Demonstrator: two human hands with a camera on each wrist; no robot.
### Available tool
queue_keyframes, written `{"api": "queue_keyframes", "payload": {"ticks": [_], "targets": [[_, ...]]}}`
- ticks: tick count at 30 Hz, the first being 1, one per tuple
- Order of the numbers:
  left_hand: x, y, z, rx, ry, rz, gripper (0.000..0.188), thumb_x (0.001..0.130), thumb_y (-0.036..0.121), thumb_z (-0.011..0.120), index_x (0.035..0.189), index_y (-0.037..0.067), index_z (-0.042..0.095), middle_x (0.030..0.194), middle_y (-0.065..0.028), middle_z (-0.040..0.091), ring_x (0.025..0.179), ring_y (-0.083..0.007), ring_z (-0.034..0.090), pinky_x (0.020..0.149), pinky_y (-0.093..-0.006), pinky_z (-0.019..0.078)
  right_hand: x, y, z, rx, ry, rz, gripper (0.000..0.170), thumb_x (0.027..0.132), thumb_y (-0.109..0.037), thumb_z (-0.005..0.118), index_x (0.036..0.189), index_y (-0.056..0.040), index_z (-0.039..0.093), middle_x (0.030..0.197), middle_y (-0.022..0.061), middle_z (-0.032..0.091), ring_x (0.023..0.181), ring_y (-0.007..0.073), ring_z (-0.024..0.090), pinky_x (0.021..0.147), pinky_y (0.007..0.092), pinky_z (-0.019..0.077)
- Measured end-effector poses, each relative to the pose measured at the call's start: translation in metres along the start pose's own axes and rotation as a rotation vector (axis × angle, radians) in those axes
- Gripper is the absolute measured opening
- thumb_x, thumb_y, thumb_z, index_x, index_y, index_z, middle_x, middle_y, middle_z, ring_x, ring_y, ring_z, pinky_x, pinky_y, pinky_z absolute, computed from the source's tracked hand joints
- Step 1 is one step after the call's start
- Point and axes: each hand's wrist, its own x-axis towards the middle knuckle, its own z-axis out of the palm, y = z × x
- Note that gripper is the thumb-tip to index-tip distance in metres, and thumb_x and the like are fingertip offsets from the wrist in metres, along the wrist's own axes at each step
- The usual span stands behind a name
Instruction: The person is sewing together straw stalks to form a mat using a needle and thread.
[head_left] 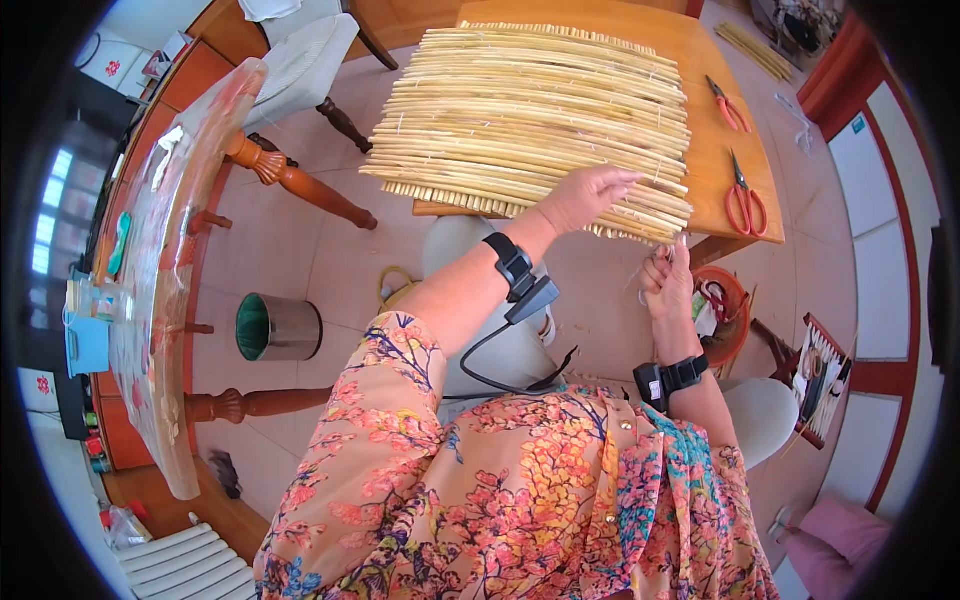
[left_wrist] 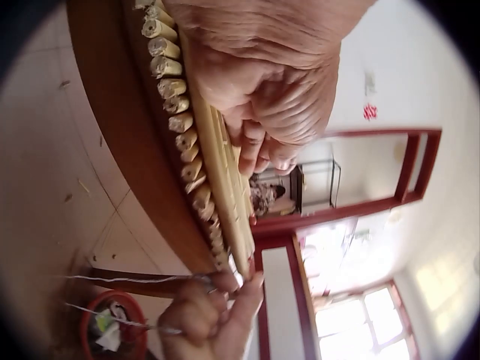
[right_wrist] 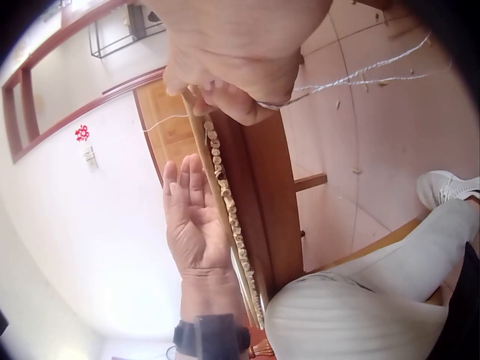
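A mat of straw-coloured reed stalks [head_left: 540, 110], tied in rows with white string, lies layered on the wooden table. My left hand [head_left: 590, 197] rests on the near part of the mat toward its right side, fingers extended over the stalks. At the near right corner my right hand [head_left: 668, 285] pinches white string [right_wrist: 337, 84] close against the end of the outermost stalk [left_wrist: 238, 247]. Two strands trail down from its curled fingers. In the right wrist view the left hand [right_wrist: 196, 225] lies along the mat's edge, palm side visible.
Red-handled scissors [head_left: 743, 200] and red-handled pliers [head_left: 730, 108] lie on the table [head_left: 760, 215] right of the mat. Below its corner stands an orange bucket [head_left: 738, 340]. A metal bin [head_left: 298, 325] and a plastic-covered table [head_left: 165, 330] are at left; more stalks [head_left: 752, 50] lie on the floor.
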Motion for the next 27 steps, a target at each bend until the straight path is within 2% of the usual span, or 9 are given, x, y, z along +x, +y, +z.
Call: {"api": "queue_keyframes", "payload": {"ticks": [1,2,4,6,11,15,21,25,27], "targets": [[0.001,0.000,-0.006,-0.330,0.025,-0.187,0.032,0.088,0.017,0.052,0.114,-0.001,0.053,0.106,-0.0166,0.059,0.099,-0.0249,0.058,0.088,-0.0377,0.0460,0.000,0.000,0.001,-0.003,-0.009,0.000,0.038,0.088,-0.041,0.050,0.069,-0.0082,0.047,0.050,-0.0063,0.026,0.039,0.0037,0.021,0.034,0.0187,0.0156],[0.002,-0.001,-0.012,-0.328,0.030,-0.182,0.032,0.088,0.017,0.052,0.114,-0.001,0.053,0.106,-0.0166,0.059,0.099,-0.0249,0.058,0.088,-0.0377,0.0460,0.000,-0.001,0.000,0.002,-0.012,0.004,0.038,0.088,-0.041,0.051,0.069,-0.0081,0.048,0.050,-0.0064,0.026,0.039,0.0037,0.021,0.034,0.0186,0.0158],[0.001,-0.001,-0.020,-0.993,0.189,-0.367,0.029,0.089,0.017,0.052,0.109,-0.003,0.056,0.098,-0.0161,0.062,0.089,-0.0236,0.061,0.082,-0.0374,0.0503,-0.002,-0.003,0.000,0.003,-0.015,0.008,0.038,0.087,-0.041,0.052,0.069,-0.0080,0.048,0.050,-0.0064,0.027,0.039,0.0037,0.021,0.034,0.0186,0.0160],[0.004,-0.006,-0.024,-1.057,0.212,-0.383,0.025,0.089,0.016,0.051,0.104,-0.004,0.056,0.091,-0.0183,0.061,0.084,-0.0256,0.062,0.078,-0.0408,0.0529,-0.004,-0.004,0.000,0.006,-0.011,0.016,0.036,0.086,-0.040,0.053,0.070,-0.0079,0.049,0.051,-0.0065,0.027,0.039,0.0037,0.021,0.035,0.0186,0.0163],[0.006,-0.014,-0.027,-1.278,0.146,-0.391,0.036,0.090,0.023,0.049,0.113,-0.005,0.049,0.100,-0.0209,0.060,0.093,-0.0289,0.060,0.084,-0.0424,0.0493,0.000,-0.005,-0.008,0.002,-0.078,0.040,0.034,0.086,-0.038,0.055,0.071,-0.0080,0.049,0.051,-0.0067,0.027,0.040,0.0035,0.022,0.035,0.0185,0.0169],[0.006,-0.011,-0.028,-1.282,0.116,-0.396,0.035,0.090,0.023,0.049,0.112,-0.005,0.050,0.101,-0.0205,0.059,0.095,-0.0283,0.059,0.087,-0.0410,0.0480,-0.001,-0.007,-0.005,-0.030,-0.099,0.043,0.032,0.087,-0.036,0.052,0.071,-0.0092,0.048,0.052,-0.0066,0.028,0.041,0.0034,0.024,0.035,0.0184,0.0175],[0.007,0.000,-0.019,-0.551,-0.094,-0.369,0.026,0.091,0.015,0.048,0.110,-0.001,0.053,0.097,-0.0128,0.061,0.093,-0.0194,0.059,0.086,-0.0318,0.0477,0.004,-0.004,-0.017,0.013,-0.202,0.104,0.029,0.086,-0.034,0.055,0.071,-0.0101,0.049,0.051,-0.0080,0.027,0.041,0.0033,0.022,0.037,0.0189,0.0163],[0.004,0.005,-0.017,-0.557,-0.106,-0.366,0.024,0.091,0.012,0.048,0.110,-0.001,0.053,0.097,-0.0115,0.061,0.093,-0.0176,0.059,0.086,-0.0301,0.0472,-0.005,-0.008,-0.006,0.055,-0.127,0.095,0.030,0.085,-0.033,0.058,0.070,-0.0088,0.049,0.049,-0.0084,0.025,0.040,0.0030,0.021,0.036,0.0184,0.0150],[0.003,0.007,-0.016,-0.508,-0.071,-0.341,0.020,0.090,0.013,0.051,0.102,-0.001,0.059,0.092,-0.0094,0.062,0.089,-0.0159,0.060,0.085,-0.0276,0.0473,-0.005,-0.008,-0.006,0.061,-0.126,0.121,0.031,0.084,-0.034,0.059,0.070,-0.0082,0.049,0.049,-0.0085,0.025,0.040,0.0030,0.021,0.035,0.0182,0.0146]]}}
